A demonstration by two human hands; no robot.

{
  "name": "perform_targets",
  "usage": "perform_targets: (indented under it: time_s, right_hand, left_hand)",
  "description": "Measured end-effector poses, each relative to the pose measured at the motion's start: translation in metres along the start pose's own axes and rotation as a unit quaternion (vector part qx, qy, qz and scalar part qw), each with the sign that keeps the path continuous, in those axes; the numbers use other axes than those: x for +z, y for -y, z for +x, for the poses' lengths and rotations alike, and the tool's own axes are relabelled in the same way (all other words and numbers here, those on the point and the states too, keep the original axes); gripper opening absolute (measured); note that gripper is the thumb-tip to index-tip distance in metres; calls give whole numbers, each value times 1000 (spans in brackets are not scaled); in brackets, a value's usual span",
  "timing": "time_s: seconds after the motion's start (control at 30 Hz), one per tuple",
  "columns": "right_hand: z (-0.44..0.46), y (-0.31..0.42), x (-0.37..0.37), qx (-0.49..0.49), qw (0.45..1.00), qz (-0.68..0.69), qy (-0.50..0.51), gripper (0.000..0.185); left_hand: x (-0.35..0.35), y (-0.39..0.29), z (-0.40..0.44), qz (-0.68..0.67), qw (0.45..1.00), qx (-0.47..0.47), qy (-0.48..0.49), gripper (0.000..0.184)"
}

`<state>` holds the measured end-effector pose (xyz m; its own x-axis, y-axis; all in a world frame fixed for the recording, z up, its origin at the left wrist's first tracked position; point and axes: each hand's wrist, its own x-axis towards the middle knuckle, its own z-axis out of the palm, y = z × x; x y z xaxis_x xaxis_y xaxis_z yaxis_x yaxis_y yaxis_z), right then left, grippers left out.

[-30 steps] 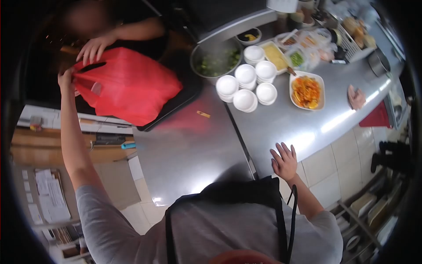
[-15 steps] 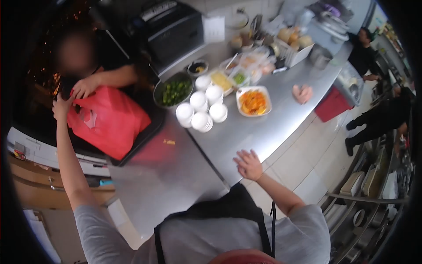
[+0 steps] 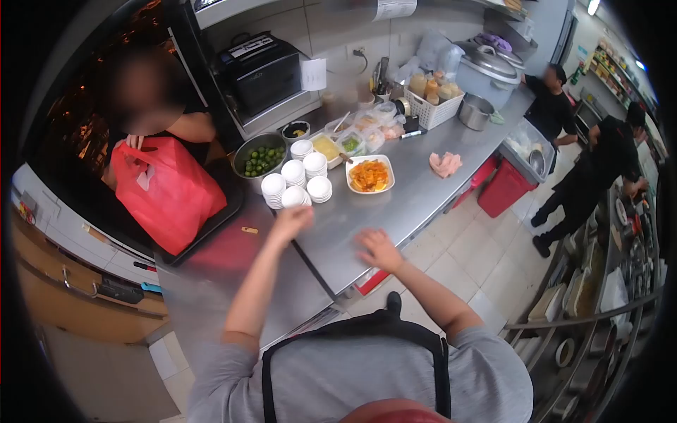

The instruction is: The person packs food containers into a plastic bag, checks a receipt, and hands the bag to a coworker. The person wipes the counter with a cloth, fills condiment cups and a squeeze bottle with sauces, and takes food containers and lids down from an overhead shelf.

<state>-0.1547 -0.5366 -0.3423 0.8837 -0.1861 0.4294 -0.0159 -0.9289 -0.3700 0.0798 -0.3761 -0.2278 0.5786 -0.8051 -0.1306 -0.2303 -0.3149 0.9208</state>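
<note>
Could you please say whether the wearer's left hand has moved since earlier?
Yes: the left hand moved right, away from the red bag, toward the stacked white bowls.

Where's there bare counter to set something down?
Left counter: nearer you than the red bag and yellow scrap. Right counter: between the orange-filled dish, pink crumpled item and right hand. Crowded: farther back, around stacked white bowls and clear containers.

Mid-frame, the blurred left hand (image 3: 292, 223) covers part of the nearest stack of white bowls (image 3: 295, 197), and the right hand (image 3: 379, 250) blurs too. At left, the red bag (image 3: 169, 201) hides most of its contents; at the top edge, a white sheet (image 3: 396, 8) is cut off, its print unreadable
</note>
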Motion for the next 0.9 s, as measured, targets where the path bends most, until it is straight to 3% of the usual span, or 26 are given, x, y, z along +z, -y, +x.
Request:
perform_targets:
  time_s: [0.03,0.07,0.17,0.23,0.27,0.33,0.37,0.43,0.57,0.63,0.7,0.77,0.83,0.87,0.9]
  right_hand:
    - [6,-28,-16,10,1000,5,-19,41]
    - [12,-58,-33,41,998,-25,-49,42]
    - [32,-165,-82,157,981,-68,-96,43]
    - [41,-247,-95,169,949,-185,-191,39]
    - [44,-270,-105,157,953,-179,-185,39]
    - [38,-307,-116,187,923,-298,-158,37]
    - [36,-333,-120,173,929,-291,-151,37]
    - [32,-376,-121,104,978,-177,-30,32]
    - [50,-382,-158,165,972,-167,21,27]
    - [53,-390,-165,139,973,-175,51,31]
    - [50,-419,-155,16,986,-166,-23,40]
    - [50,-443,-126,47,985,-163,-6,46]
    - [64,-439,-102,154,952,-252,-81,48]
    - [73,-430,-93,199,944,-259,-37,49]
    - [84,-414,-83,166,953,-253,-22,49]
  left_hand:
    - [28,25,14,-159,984,-66,46,41]
    - [51,38,31,-233,960,-139,64,53]
    - [103,70,85,-344,926,-154,-2,66]
    - [115,58,123,-363,919,-154,-18,71]
    - [120,49,138,-377,907,-185,-26,66]
    - [130,42,157,-399,888,-225,-49,62]
    - [132,41,167,-404,887,-222,-23,58]
    - [133,40,178,-408,886,-218,28,52]
    - [151,6,166,-366,896,-243,-66,53]
    - [158,6,160,-378,887,-249,-89,53]
    - [163,6,146,-387,880,-253,-108,53]
    - [164,5,115,-418,871,-222,-132,52]
    - [154,18,75,-452,851,-216,-158,52]
    - [147,21,52,-460,850,-206,-153,50]
    - [139,24,26,-467,850,-194,-149,48]
